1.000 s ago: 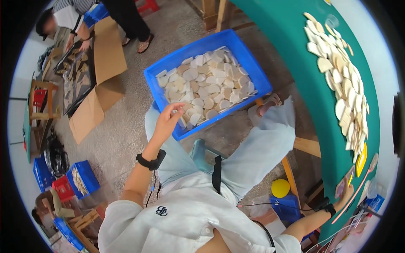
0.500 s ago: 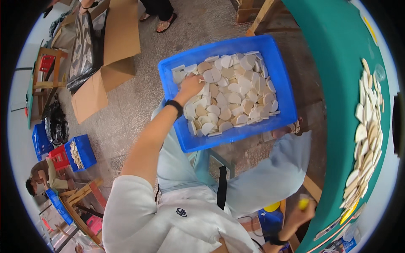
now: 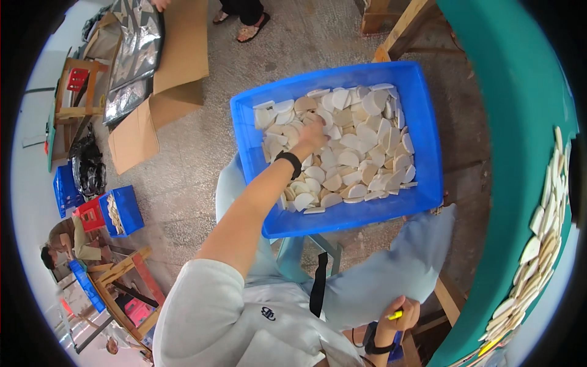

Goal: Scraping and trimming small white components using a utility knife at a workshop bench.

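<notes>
A blue plastic bin [image 3: 342, 223] rests across my lap, filled with many flat, half-round pieces [image 3: 349, 158] in white and tan. My left hand [image 3: 313, 134] reaches into it over the pieces at the left of the middle. Its fingers are curled down among them, and what they grip, if anything, is hidden. Low on the right, next to my knee, my right hand [image 3: 402, 317] is closed round a small yellow object [image 3: 395, 315]. Only part of that object shows between the fingers, so its kind is unclear.
A green tabletop [image 3: 495, 183] curves down the right side, bearing a long heap of similar pieces [image 3: 532, 257]. At the upper left stands an open cardboard box [image 3: 177, 55] with black plastic wrapping. Another blue bin [image 3: 125, 211] and a seated person [image 3: 70, 238] are at far left.
My left hand has moved right within the bin. My right hand has come left and inward with the yellow object. The whole view has shifted slightly.
</notes>
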Demonstrator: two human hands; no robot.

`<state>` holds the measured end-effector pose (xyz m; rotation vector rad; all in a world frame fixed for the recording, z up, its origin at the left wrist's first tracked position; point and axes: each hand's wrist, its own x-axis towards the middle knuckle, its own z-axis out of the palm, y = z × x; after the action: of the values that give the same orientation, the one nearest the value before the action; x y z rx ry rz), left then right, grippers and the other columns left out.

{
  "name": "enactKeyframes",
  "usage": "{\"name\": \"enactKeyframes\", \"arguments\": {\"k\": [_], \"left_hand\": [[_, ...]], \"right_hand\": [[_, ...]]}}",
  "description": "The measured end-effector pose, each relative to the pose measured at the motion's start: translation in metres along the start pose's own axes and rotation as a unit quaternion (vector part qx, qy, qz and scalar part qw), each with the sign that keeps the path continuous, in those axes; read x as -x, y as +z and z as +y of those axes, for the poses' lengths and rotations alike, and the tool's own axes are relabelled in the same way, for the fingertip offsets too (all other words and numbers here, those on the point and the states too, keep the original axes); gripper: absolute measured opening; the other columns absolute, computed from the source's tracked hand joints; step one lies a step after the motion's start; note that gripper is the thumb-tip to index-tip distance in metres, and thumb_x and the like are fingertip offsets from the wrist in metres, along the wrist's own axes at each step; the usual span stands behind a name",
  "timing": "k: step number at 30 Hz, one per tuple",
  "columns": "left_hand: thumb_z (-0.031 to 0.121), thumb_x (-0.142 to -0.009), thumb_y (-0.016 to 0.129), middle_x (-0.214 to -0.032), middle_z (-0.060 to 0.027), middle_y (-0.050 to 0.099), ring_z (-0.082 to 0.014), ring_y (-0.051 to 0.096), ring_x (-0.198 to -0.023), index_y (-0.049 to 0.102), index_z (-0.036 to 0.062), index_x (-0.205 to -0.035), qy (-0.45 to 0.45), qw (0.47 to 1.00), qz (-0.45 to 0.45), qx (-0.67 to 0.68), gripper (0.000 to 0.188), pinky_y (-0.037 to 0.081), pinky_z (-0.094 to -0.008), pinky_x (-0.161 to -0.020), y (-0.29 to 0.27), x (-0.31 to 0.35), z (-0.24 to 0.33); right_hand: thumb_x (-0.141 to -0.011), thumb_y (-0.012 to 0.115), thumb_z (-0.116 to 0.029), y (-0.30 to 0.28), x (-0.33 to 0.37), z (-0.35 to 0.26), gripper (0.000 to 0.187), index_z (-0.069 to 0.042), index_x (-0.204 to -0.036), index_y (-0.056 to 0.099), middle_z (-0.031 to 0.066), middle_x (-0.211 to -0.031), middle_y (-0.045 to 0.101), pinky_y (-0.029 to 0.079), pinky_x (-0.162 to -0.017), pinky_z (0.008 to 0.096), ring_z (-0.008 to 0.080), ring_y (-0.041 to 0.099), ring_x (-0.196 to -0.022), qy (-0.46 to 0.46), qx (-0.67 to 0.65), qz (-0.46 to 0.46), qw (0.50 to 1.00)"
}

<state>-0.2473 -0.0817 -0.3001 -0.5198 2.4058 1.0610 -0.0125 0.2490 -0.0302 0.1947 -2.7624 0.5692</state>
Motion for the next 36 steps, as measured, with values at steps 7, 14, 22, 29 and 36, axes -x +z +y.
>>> {"name": "enactKeyframes", "arguments": {"k": [7,14,22,29,36], "left_hand": [[0.021,-0.09,0.059,-0.093,-0.0012,0.059,-0.0095,0.059,-0.078,0.05,0.0123,-0.102,-0.008,0.794,-0.24,0.559,0.017,0.049,-0.0209,-0.059,-0.096,0.21,0.103],[0.019,-0.091,0.058,-0.092,-0.0012,0.059,-0.0103,0.06,-0.078,0.048,0.0124,-0.1,0.059,0.654,-0.35,0.668,0.015,0.049,-0.0211,-0.061,-0.129,0.351,0.109],[0.008,-0.086,0.064,-0.103,-0.0044,0.055,-0.0098,0.055,-0.095,0.046,0.0036,-0.114,0.326,0.8,-0.055,0.5,0.034,0.048,-0.0226,-0.075,-0.125,0.438,0.109],[0.022,-0.093,0.05,-0.114,-0.0104,0.05,-0.0157,0.055,-0.092,0.057,-0.0014,-0.114,0.367,0.793,-0.129,0.469,0.032,0.05,-0.0252,-0.066,-0.135,0.463,0.097],[0.021,-0.093,0.051,-0.109,-0.007,0.049,-0.0133,0.051,-0.091,0.065,0.0023,-0.105,0.355,0.751,-0.179,0.528,0.026,0.043,-0.0255,-0.074,-0.128,0.459,0.092]], "right_hand": [[-0.079,0.065,-0.003,0.006,-0.028,-0.029,0.015,-0.001,-0.069,0.055,0.0084,-0.059,0.051,0.036,-0.046,0.0297,0.016,0.048,-0.05,0.047,-0.167,-0.074,0.982],[-0.081,0.067,-0.002,-0.045,-0.051,-0.139,0.03,-0.001,-0.111,0.062,-0.0054,-0.071,0.053,0.034,-0.056,0.0154,0.0008,0.044,-0.064,0.172,-0.571,-0.097,0.797],[-0.087,0.064,-0.01,-0.058,-0.01,-0.176,0.029,0.0,-0.114,0.058,-0.0025,-0.072,0.056,0.031,-0.047,0.0155,0.0008,0.044,-0.056,0.174,-0.621,-0.151,0.749],[-0.088,0.062,-0.008,-0.052,0.011,-0.174,0.02,0.002,-0.105,0.059,0.0006,-0.07,0.054,0.022,-0.04,0.0184,0.0019,0.035,-0.046,0.172,-0.753,-0.118,0.624],[-0.088,0.061,-0.009,-0.053,0.015,-0.173,0.017,0.003,-0.1,0.058,0.0044,-0.082,0.058,0.024,-0.038,0.0197,0.0037,0.038,-0.047,0.186,-0.768,-0.145,0.595]]}}
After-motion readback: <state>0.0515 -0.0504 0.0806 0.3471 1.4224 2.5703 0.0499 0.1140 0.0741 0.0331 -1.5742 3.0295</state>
